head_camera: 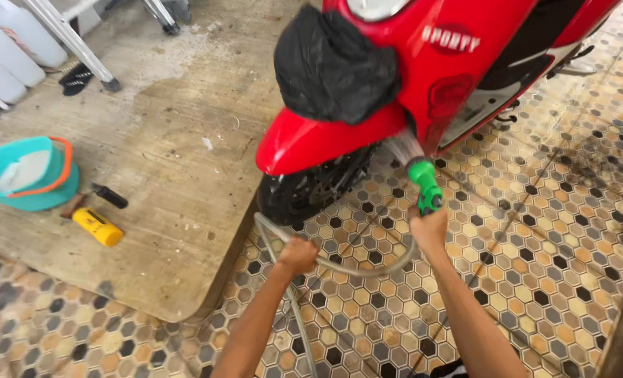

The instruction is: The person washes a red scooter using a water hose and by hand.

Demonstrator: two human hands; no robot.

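In the head view the right hand (pixel 429 227) grips the green spray nozzle (pixel 423 180), spraying the red scooter (pixel 395 84) beside its front wheel (pixel 304 192), while the left hand (pixel 299 255) is clenched around the grey hose (pixel 346 266); keeping that slack gathered and the nozzle close should aim the water well. There is one scooter, one nozzle, one hose, one teal bucket (pixel 28 175) and one yellow bottle (pixel 98 227).

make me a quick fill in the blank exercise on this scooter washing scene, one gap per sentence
1. The right hand aims a ____ plastic spray nozzle at the red scooter.
2. The left hand grips the clear flexible ____.
3. A crumpled ____ plastic bag covers the scooter's front.
4. The teal plastic bucket has an ____ handle.

Missing words: green; hose; black; orange
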